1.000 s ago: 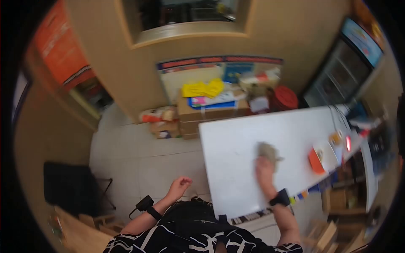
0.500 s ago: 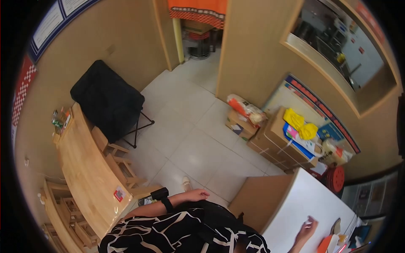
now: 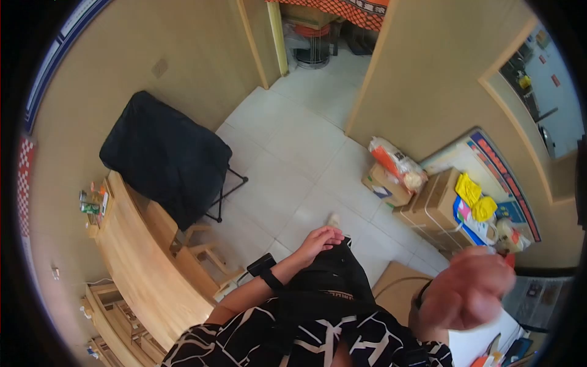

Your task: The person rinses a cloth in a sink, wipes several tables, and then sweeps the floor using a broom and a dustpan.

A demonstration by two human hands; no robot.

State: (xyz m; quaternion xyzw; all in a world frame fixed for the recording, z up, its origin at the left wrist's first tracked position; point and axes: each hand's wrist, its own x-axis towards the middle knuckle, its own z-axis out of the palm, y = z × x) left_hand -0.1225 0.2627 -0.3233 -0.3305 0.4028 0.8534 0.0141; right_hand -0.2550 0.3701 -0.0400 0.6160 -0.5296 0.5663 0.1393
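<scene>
My left hand (image 3: 323,240) hangs in front of my body above the dark trousers. Its fingers are loosely bent and partly stretched out, and nothing shows in them. A black strap with a small black box circles that wrist. My right hand (image 3: 469,290) is raised close to the camera, over the edge of the white counter (image 3: 480,337), and is blurred by motion. Its fingers are curled closed. A small pale spot shows at its top edge, too blurred to name.
A black folding chair (image 3: 168,156) stands by the wooden table (image 3: 137,257) at left, with wooden stools (image 3: 211,257) beside it. Cardboard boxes (image 3: 431,205) with yellow bags (image 3: 476,197) on top line the right wall. A tiled floor (image 3: 299,144) leads to a curtained doorway.
My right hand has risen from above the white counter towards the camera and curled closed. My left hand has swung forward. The view has turned left, and I am nearer the doorway.
</scene>
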